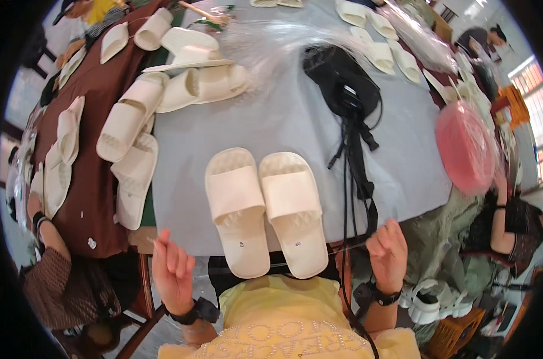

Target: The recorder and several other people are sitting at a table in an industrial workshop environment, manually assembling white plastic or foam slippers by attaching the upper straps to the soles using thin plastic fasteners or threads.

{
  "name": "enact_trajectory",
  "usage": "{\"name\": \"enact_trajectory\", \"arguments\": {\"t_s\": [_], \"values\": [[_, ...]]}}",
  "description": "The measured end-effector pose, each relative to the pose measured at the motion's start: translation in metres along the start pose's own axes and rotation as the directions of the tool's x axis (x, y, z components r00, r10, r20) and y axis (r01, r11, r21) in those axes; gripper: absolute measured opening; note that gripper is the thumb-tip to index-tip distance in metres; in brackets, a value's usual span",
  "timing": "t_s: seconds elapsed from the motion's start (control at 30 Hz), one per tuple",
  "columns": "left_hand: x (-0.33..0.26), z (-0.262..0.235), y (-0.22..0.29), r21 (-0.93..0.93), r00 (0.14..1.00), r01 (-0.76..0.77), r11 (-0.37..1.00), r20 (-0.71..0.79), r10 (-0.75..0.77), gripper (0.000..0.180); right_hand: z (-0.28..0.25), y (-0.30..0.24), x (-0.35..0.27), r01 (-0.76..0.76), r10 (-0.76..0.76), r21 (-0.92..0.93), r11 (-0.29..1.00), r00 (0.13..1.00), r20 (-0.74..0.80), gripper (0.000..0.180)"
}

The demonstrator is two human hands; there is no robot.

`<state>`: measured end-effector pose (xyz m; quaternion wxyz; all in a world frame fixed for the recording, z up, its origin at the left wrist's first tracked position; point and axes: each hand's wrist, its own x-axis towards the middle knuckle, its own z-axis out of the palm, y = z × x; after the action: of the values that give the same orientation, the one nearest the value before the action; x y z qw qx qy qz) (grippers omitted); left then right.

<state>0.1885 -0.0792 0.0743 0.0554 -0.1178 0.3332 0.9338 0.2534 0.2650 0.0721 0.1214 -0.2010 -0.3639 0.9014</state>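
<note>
A pair of cream slippers lies side by side before me, a left slipper point(237, 194) and a right slipper point(291, 197). Their heels jut over the near edge of the grey-covered table point(187, 191). My left hand point(173, 264) is raised left of the pair, its thumb and fingertips pinched; what they hold is too faint to name. On the other side my right hand point(387, 256) pinches a thin clear strand point(350, 246), perhaps the edge of plastic film. It runs left toward the slippers' heels. Neither hand touches the slippers.
Stacked cream slippers point(137, 113) are at the left by a brown-covered table point(95, 179). Clear plastic film point(271, 51) lies at the far side. A black bag with straps point(343, 81) is right of centre. A pink wrapped bundle point(464, 146) is at the right. Other people work on both sides.
</note>
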Motion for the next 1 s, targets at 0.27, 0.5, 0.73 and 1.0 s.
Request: {"name": "enact_trajectory", "arguments": {"t_s": [0.27,0.5,0.73,1.0], "values": [[-0.042,0.025,-0.035,0.728,0.959,0.162,0.667,0.043,-0.281,0.026,0.006,0.026,-0.008,-0.191,0.227,-0.348,0.918,0.972,0.065,0.020],[-0.028,0.063,-0.069,0.834,0.908,0.003,0.551,0.229,-0.351,0.023,0.029,0.038,-0.021,-0.164,0.253,-0.385,0.908,0.948,0.194,0.013],[-0.031,0.058,-0.085,0.646,0.889,0.035,0.762,0.328,-0.319,0.022,0.055,0.052,-0.028,-0.058,0.249,-0.486,0.872,0.908,0.338,0.009],[-0.030,0.055,-0.080,0.638,0.861,0.304,0.708,0.134,-0.490,0.014,0.059,0.060,-0.023,-0.340,0.468,-0.400,0.851,0.837,0.285,0.018]]}}
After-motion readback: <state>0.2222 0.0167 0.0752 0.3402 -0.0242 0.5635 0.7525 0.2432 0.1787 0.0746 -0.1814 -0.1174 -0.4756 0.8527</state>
